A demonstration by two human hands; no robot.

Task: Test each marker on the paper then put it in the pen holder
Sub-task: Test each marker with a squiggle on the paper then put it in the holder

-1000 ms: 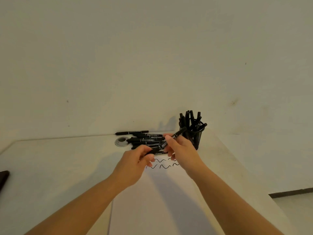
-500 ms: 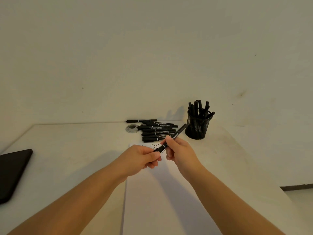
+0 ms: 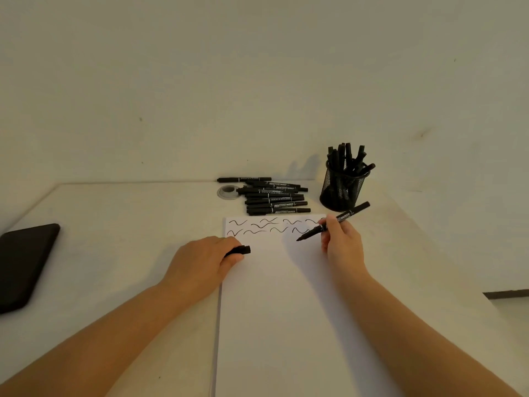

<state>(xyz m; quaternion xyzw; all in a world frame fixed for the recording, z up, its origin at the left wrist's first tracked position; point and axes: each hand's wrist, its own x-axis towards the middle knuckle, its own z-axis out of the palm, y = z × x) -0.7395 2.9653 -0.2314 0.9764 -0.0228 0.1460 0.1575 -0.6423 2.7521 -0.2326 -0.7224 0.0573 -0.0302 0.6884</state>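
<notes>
— Starting at the far left edge, what lies there?
— A dark flat device (image 3: 24, 265) on the table (image 3: 120, 224).
— And left of centre?
— The left hand (image 3: 204, 260), fingers curled round a black cap (image 3: 242, 250), rests at the paper (image 3: 286, 310) edge.
— Upper centre?
— Loose markers (image 3: 274, 197) piled beside a round grommet (image 3: 228, 192).
— Right of centre?
— The right hand (image 3: 340, 242) pinches an uncapped marker (image 3: 333, 222), tip near the squiggles (image 3: 272, 226), below the mesh pen holder (image 3: 343, 186).

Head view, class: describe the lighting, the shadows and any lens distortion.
Head view: dim, warm, even light, no glare; the right hand with its black marker throws a soft shadow on the white paper sheet; the black mesh pen holder shadows the wall; wide-angle bending bows the table edges.
</notes>
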